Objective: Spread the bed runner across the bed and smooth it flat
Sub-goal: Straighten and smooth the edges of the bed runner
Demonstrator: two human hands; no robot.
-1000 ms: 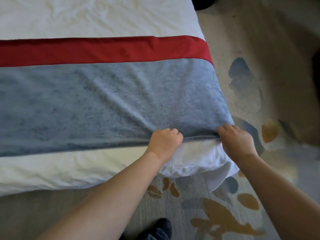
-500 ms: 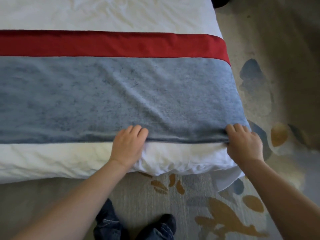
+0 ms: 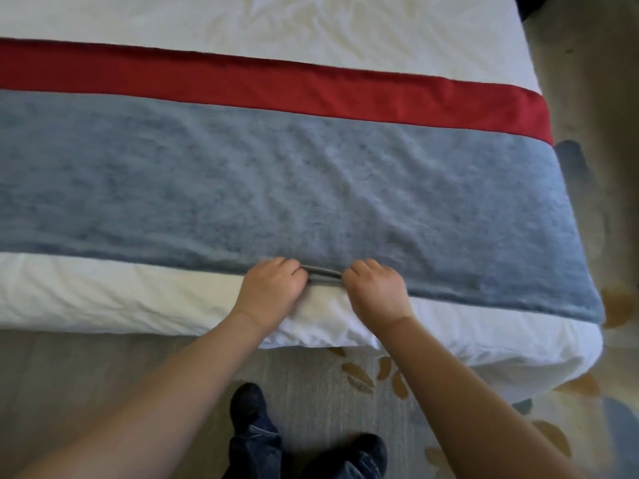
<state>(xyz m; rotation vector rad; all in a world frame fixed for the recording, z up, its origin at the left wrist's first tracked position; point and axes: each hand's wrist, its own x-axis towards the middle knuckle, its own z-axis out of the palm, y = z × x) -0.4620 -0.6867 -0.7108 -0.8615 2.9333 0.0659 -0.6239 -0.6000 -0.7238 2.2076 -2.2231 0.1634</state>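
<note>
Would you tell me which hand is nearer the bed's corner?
Right. The right hand grips the bed runner closer to the bed corner; the left hand grips it alongside, farther from that corner.

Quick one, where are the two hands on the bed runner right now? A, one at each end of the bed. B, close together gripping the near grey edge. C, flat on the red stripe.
B: the left hand and the right hand sit side by side, fingers curled over the near edge of the bed runner.
</note>
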